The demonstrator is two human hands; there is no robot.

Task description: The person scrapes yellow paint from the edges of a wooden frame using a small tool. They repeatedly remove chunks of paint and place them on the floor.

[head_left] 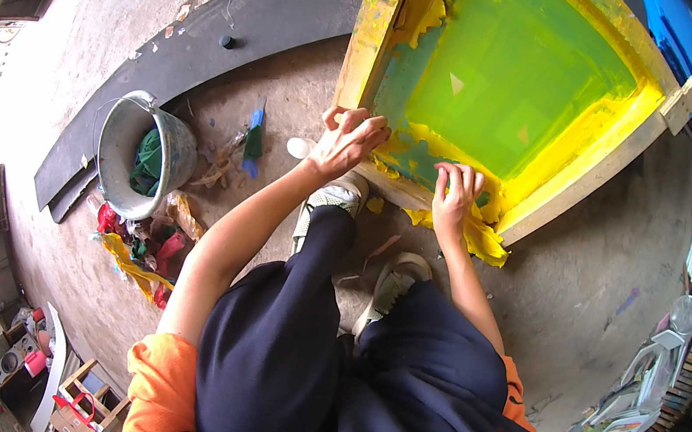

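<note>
while both hands pick, yellow tape (485,235) peels raggedly.

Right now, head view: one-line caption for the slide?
Left hand grips the wooden screen frame while right hand peels yellow tape off its edge; metal bucket stands nearby.

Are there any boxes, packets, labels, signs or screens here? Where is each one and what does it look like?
Printing screen frame: on the floor under both hands, square wooden frame, green mesh, yellow peeling tape.
Cardboard box: lower left corner, brown, open, red-handled thing inside.
Crumpled wrappers: on the floor beside the metal bucket, red and yellow.
Stacked sheets: lower right edge, whitish, too small to tell more.
</note>
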